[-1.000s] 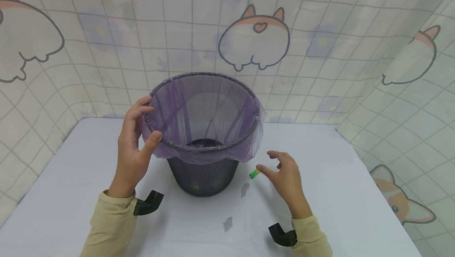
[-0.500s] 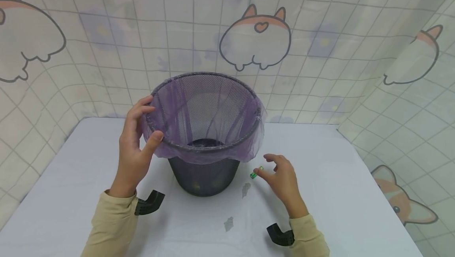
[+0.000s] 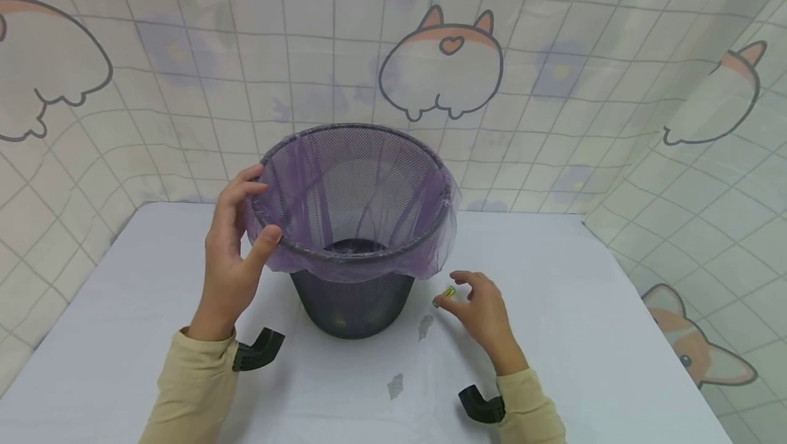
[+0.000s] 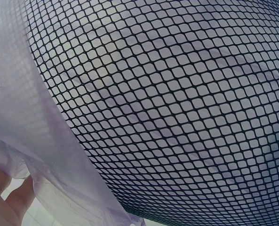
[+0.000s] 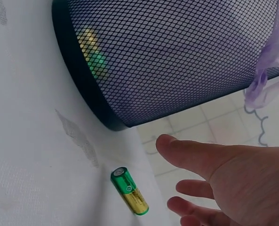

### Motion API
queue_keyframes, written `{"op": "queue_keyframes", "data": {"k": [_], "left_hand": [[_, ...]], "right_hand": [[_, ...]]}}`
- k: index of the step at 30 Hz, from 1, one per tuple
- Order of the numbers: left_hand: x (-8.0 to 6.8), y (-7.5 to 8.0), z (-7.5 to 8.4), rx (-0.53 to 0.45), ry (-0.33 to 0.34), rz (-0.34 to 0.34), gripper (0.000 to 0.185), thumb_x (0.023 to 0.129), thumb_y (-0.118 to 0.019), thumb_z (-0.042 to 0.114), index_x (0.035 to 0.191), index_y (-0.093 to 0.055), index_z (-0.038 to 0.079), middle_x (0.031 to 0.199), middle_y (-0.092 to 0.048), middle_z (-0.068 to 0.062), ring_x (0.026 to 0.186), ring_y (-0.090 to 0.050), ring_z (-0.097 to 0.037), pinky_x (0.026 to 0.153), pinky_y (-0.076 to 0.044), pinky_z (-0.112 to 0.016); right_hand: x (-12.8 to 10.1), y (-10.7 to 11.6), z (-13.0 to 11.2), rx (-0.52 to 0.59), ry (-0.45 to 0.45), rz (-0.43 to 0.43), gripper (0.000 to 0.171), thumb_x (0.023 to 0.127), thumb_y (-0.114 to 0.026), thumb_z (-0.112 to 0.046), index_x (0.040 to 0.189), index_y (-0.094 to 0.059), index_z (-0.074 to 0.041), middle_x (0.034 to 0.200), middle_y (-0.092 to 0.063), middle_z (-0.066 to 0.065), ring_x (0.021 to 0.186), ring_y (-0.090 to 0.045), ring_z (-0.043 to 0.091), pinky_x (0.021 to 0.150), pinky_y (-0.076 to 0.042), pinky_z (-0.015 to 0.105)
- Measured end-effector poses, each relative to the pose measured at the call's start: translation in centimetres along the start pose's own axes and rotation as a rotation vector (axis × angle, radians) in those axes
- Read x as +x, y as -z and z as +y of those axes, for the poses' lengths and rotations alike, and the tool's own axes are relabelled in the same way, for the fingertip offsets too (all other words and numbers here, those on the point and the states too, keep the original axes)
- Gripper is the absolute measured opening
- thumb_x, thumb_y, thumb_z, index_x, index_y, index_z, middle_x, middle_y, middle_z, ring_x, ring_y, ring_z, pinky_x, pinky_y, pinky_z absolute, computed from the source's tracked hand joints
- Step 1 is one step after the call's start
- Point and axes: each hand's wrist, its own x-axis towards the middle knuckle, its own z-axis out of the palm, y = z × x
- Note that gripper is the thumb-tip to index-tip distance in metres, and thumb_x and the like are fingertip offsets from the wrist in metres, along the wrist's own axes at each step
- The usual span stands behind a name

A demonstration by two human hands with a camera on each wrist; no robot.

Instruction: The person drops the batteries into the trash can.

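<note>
Gripping the rim of a black mesh wastebasket (image 3: 352, 297), the left hand (image 3: 230, 259) has its thumb hooked over the near edge and its fingers curled round the outside, pressing on the purple bin liner (image 3: 424, 259) folded over that rim. The wastebasket stands upright near the middle of a white table (image 3: 615, 335), in front of a tiled backdrop printed with cartoon corgis (image 3: 439, 65). The left wrist view is filled by the mesh wall and the liner's loose edge, with fingertips (image 4: 7, 195) just showing at the lower left corner. The right hand (image 3: 482, 314) is low over the table to the right of the basket's base, fingers spread and loosely bent, holding nothing. A small green and gold battery (image 5: 129, 190) lies flat on the table just beside the thumb and forefinger; in the right wrist view it lies clear of the thumb, while the head view cannot settle whether a fingertip touches it. Green and yellow shapes show through the mesh at the basket's bottom. Two grey smudges (image 3: 395, 384) mark the tabletop between the forearms, and both sleeves (image 3: 190, 389) are cream.
</note>
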Motion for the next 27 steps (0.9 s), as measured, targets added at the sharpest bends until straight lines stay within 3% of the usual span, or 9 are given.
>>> {"op": "queue_keyframes", "data": {"k": [18,27], "left_hand": [[0.0,0.0,0.0,-0.001,-0.001,-0.002,0.049,0.090,-0.062,0.015,0.132,-0.045,-0.004,0.151,-0.039,-0.010,0.141,-0.035,-0.026,0.114,-0.032,-0.025],[0.0,0.1,0.0,0.002,0.001,-0.001,0.049,0.090,-0.062,0.015,0.132,-0.046,-0.004,0.151,-0.039,-0.009,0.140,-0.036,-0.026,0.114,-0.032,-0.025]], "right_hand": [[0.1,-1.0,0.6,-0.042,0.001,0.005,0.056,0.073,-0.082,-0.031,0.120,-0.065,-0.005,0.113,-0.067,0.013,0.089,-0.060,0.027,0.077,-0.049,0.040],[0.2,-1.8,1.0,-0.082,0.031,0.028,0.056,0.071,-0.084,-0.028,0.117,-0.066,-0.002,0.111,-0.068,0.015,0.103,-0.061,0.032,0.088,-0.049,0.046]]}}
